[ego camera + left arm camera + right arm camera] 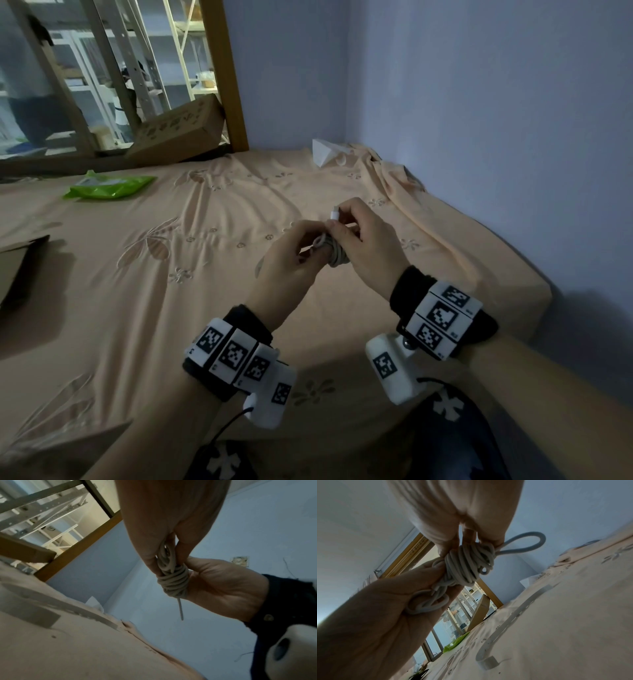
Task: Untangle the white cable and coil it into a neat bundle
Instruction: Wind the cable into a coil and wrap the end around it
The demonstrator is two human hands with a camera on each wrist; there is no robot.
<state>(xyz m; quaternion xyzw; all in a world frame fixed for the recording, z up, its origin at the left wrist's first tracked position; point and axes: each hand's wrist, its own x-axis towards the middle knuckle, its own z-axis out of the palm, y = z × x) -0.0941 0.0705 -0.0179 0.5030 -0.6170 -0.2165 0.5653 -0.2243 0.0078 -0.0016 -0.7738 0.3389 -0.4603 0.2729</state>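
The white cable (335, 254) is wound into a tight bundle, held in the air above the bed between both hands. My left hand (297, 255) pinches the bundle's left end, where small loops (428, 602) stick out. My right hand (359, 236) grips the right side and pinches the white connector end (334, 213) upward. In the left wrist view the wound bundle (173, 580) shows a short tail (180, 609) hanging down. In the right wrist view the cable bundle (467, 563) has a loose loop (529, 540) sticking out to the right.
The bed sheet (171, 291) is peach with a flower pattern. A green packet (109, 186) lies at far left, a cardboard box (181, 132) leans by the wooden frame, a white folded paper (325, 154) sits in the corner. Blue walls close the right side.
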